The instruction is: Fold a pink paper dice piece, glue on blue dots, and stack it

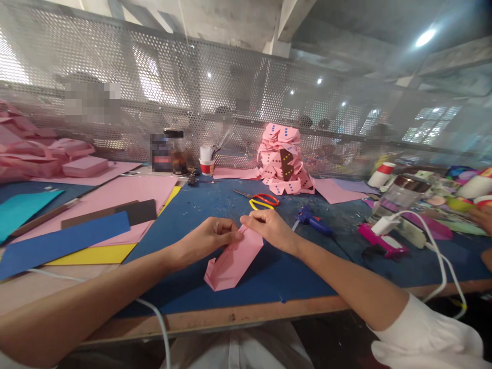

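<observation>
A folded pink paper piece is held tilted above the blue table mat, its far end between my hands. My left hand pinches its upper left edge between thumb and fingers. On the upper right corner, my right hand is closed with thumb and fingers pressed together. The near end of the piece shows folded-up edges. Just beyond my hands lie scissors with red and yellow handles. To the right of my right hand rests a blue glue gun.
Stacked pink folded pieces stand at the back. Blue, brown and yellow sheets lie left, near a pink pile. A jar, a magenta device and white cables occupy the right. Another person's hand shows at the right edge.
</observation>
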Available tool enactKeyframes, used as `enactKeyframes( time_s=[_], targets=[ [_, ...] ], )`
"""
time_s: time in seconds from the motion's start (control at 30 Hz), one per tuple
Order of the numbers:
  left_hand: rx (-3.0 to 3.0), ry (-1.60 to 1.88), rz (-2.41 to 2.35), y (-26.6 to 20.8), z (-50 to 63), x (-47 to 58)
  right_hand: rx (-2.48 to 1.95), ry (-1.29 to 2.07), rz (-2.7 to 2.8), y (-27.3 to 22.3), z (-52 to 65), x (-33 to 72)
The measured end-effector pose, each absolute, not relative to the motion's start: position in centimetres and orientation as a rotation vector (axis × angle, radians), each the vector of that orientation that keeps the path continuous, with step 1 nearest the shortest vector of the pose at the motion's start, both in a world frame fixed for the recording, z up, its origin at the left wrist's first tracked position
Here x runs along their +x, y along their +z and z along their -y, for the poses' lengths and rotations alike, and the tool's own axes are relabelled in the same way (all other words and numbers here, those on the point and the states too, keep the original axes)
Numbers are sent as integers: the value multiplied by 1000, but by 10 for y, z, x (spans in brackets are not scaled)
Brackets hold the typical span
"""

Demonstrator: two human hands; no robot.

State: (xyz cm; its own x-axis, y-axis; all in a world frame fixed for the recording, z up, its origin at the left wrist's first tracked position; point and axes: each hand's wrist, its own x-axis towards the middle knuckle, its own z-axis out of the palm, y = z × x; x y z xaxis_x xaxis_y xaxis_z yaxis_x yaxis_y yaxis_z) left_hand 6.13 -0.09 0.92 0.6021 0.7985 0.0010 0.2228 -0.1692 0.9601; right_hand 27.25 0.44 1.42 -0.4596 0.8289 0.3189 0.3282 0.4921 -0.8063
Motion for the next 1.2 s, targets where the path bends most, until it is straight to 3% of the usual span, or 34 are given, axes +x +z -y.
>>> enactKeyframes(
  time_s=[0.57,1.2],
  targets=[
    [1720,678,-883,9,0,60,-997,950,1956,13,-5,276],
    [1762,624,-886,9,0,61,-984,804,2069,15,-1,270]
  ],
)
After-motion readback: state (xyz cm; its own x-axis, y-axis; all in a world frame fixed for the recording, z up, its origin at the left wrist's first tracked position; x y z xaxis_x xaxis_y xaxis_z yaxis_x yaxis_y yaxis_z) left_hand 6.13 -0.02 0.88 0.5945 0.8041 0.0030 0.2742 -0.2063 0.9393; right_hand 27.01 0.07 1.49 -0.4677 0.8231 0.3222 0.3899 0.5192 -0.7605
